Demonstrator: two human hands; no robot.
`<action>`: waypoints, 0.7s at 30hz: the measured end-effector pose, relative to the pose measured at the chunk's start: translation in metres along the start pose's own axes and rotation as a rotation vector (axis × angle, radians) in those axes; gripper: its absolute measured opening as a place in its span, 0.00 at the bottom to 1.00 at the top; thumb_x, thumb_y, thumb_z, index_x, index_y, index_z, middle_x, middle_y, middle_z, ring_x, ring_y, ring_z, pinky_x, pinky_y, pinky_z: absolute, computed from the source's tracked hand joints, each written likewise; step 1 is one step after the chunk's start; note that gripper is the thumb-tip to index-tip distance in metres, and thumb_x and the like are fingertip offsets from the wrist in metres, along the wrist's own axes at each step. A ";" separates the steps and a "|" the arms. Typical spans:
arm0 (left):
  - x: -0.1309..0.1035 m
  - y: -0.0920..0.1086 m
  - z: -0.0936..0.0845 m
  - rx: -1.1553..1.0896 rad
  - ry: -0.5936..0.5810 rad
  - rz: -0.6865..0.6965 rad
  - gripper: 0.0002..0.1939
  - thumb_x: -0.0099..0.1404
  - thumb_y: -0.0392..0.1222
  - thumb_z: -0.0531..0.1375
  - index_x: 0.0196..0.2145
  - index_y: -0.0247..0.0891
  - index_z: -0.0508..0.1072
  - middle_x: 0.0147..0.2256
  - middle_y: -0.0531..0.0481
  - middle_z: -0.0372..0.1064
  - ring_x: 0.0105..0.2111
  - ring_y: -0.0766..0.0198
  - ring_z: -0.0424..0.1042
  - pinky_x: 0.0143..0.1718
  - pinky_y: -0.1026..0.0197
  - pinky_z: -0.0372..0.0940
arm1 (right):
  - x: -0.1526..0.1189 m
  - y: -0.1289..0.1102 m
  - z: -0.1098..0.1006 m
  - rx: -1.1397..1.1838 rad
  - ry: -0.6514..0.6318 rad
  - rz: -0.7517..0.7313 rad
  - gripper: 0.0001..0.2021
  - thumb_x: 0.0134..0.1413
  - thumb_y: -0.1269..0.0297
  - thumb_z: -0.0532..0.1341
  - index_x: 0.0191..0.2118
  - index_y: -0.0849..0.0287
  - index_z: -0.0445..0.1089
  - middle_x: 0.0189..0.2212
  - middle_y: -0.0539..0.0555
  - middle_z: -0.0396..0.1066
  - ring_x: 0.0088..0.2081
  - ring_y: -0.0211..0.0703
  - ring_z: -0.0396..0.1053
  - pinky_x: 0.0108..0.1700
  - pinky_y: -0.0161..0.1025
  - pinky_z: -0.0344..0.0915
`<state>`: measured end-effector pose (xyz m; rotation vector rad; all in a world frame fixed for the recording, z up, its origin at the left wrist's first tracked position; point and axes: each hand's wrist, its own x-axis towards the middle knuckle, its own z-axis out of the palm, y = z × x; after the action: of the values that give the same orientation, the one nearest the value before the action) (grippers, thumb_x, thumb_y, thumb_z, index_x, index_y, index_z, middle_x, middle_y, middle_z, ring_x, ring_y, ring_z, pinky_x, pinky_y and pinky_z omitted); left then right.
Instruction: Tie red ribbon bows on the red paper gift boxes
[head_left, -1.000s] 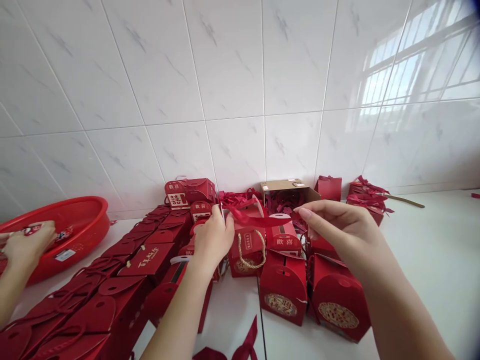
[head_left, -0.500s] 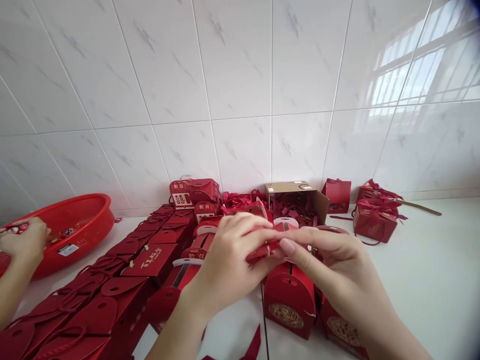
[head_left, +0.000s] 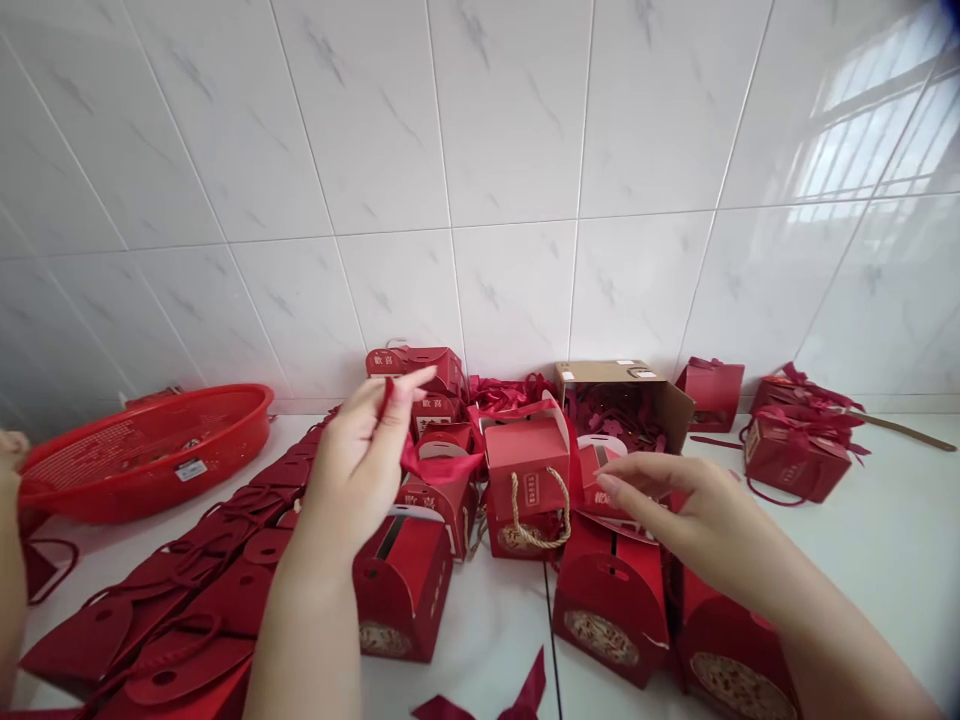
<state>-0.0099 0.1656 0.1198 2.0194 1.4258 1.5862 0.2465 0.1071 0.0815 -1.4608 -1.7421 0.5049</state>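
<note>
My left hand (head_left: 360,465) is raised left of centre, its fingers closed on a red ribbon (head_left: 442,465). That ribbon runs toward a small red gift box (head_left: 529,455) with a twisted gold cord handle (head_left: 562,535), and red ribbon also passes by the box's right side. My right hand (head_left: 675,505) hovers just right of this box, thumb and forefinger slightly apart, with nothing visible between them. Beneath it stand arched red boxes, one (head_left: 615,600) bearing a round gold pattern.
Rows of dark red boxes (head_left: 247,590) fill the left. Behind them is a red plastic basket (head_left: 150,500), with another person's arm (head_left: 9,570) at the left edge. A cardboard box (head_left: 671,415) of red pieces and ribbon-tied boxes (head_left: 799,455) stand along the tiled wall.
My hands were together at the centre; they have parted, the left drawing ribbon leftward. The small box with the cord handle now shows between them. The view has shifted, and the other person's hand moved left.
</note>
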 end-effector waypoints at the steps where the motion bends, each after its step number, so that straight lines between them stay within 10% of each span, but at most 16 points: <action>1: 0.002 -0.004 -0.006 0.029 0.028 -0.038 0.23 0.67 0.59 0.49 0.41 0.42 0.76 0.45 0.49 0.74 0.47 0.56 0.70 0.51 0.56 0.63 | 0.000 0.002 -0.002 -0.006 0.017 -0.004 0.15 0.58 0.52 0.56 0.33 0.55 0.75 0.31 0.51 0.77 0.34 0.45 0.73 0.32 0.34 0.68; 5: 0.009 -0.017 -0.025 -0.057 0.170 -0.121 0.21 0.65 0.57 0.54 0.26 0.40 0.74 0.41 0.49 0.76 0.44 0.56 0.73 0.50 0.57 0.64 | 0.003 0.014 -0.014 -0.185 0.085 -0.013 0.17 0.57 0.48 0.56 0.42 0.52 0.75 0.33 0.53 0.77 0.33 0.48 0.73 0.30 0.38 0.67; 10: 0.013 -0.028 -0.028 -0.083 0.405 -0.077 0.18 0.63 0.56 0.56 0.35 0.41 0.78 0.34 0.50 0.77 0.39 0.57 0.74 0.45 0.59 0.67 | 0.039 0.024 -0.023 -0.565 -0.033 -0.029 0.15 0.54 0.50 0.58 0.35 0.52 0.77 0.27 0.55 0.75 0.26 0.49 0.70 0.23 0.40 0.61; 14: 0.022 -0.042 -0.025 -0.134 0.447 -0.111 0.19 0.64 0.55 0.55 0.33 0.40 0.80 0.33 0.48 0.78 0.40 0.57 0.74 0.45 0.60 0.66 | 0.081 0.031 -0.005 -0.216 -0.095 -0.140 0.15 0.48 0.56 0.63 0.40 0.57 0.75 0.38 0.58 0.75 0.36 0.50 0.71 0.38 0.43 0.67; 21: 0.042 -0.056 -0.024 -0.962 0.325 -0.420 0.24 0.71 0.48 0.45 0.32 0.36 0.77 0.39 0.45 0.77 0.38 0.63 0.75 0.44 0.62 0.68 | 0.104 0.050 0.015 0.171 -0.105 -0.086 0.18 0.58 0.51 0.51 0.35 0.62 0.68 0.32 0.58 0.76 0.34 0.45 0.75 0.38 0.41 0.71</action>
<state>-0.0627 0.2169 0.1196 0.8900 0.7938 1.9045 0.2641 0.2217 0.0689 -1.2537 -1.7884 0.6780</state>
